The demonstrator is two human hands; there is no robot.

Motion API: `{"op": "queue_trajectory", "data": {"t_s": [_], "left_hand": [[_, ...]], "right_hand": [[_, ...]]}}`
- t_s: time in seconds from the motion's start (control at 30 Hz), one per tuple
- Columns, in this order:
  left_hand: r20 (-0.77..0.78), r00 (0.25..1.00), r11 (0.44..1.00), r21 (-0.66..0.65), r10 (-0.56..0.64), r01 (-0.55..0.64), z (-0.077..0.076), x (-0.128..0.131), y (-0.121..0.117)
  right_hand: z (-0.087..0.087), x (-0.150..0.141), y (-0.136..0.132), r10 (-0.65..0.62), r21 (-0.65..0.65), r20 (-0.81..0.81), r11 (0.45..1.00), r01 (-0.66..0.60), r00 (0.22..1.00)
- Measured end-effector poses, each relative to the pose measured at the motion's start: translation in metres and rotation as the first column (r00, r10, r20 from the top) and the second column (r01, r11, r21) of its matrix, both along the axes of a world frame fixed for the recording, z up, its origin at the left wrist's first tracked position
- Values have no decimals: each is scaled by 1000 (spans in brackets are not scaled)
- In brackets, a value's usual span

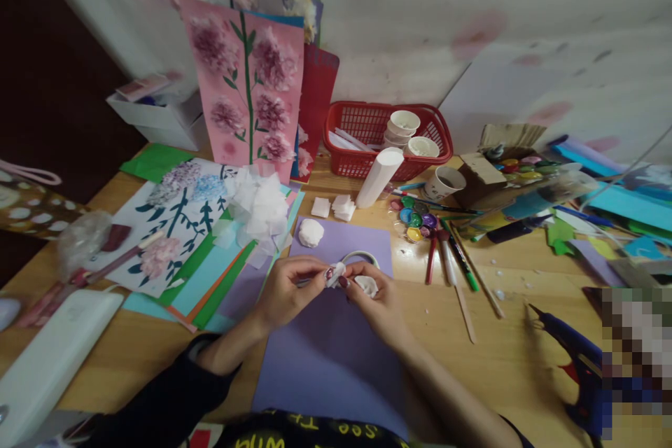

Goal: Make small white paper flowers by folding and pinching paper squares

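Over a purple sheet of paper [325, 371], my left hand [294, 287] and my right hand [376, 299] meet fingertip to fingertip. Both pinch a small crumpled piece of white tissue paper [336, 274] between thumb and fingers. Another ruffled white piece [366, 285] shows by my right hand's curled fingers; whether it is held or lies behind them I cannot tell. Just beyond the right fingers is the rim of a pale ring [362, 254], partly hidden. A round white paper ball [311, 232] rests on the sheet's far left corner. Behind it lie small stacks of white squares [344, 208].
A white paper roll [380, 177] stands before a red basket [341, 166] with paper cups. Paint pots [414, 218], brushes and pencils lie right of the sheet. Further right is a glue gun [572, 343]. Loose tissue [257, 203] and coloured papers lie left, below a pink flower picture [249, 84].
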State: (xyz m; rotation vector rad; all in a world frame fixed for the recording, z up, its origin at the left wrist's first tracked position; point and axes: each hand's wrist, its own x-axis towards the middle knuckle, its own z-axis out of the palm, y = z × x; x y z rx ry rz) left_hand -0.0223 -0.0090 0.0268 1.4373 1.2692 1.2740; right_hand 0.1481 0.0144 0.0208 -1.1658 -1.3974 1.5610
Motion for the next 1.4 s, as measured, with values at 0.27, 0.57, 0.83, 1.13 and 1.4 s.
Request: {"op": "queue_trajectory", "data": {"t_s": [0.27,0.57,0.83,1.13,1.4], "left_hand": [[-48,998,999,11,-46,47,-1,-3,2],[-33,998,998,15,-59,59,2,-3,1],[-41,998,998,48,-39,41,1,-3,1],[-113,993,993,119,30,-17,-4,1,1],[18,985,985,0,170,-170,-11,1,1]], "right_hand": [[-2,1,-1,8,7,0,1000,-8,1000],[1,0,-1,13,0,-8,1000,-13,1000],[-1,1,-1,11,16,-3,1000,-11,1000],[4,-1,0,17,-1,1,1000,-17,1000],[0,0,0,19,-1,-12,1000,-19,1000]]}}
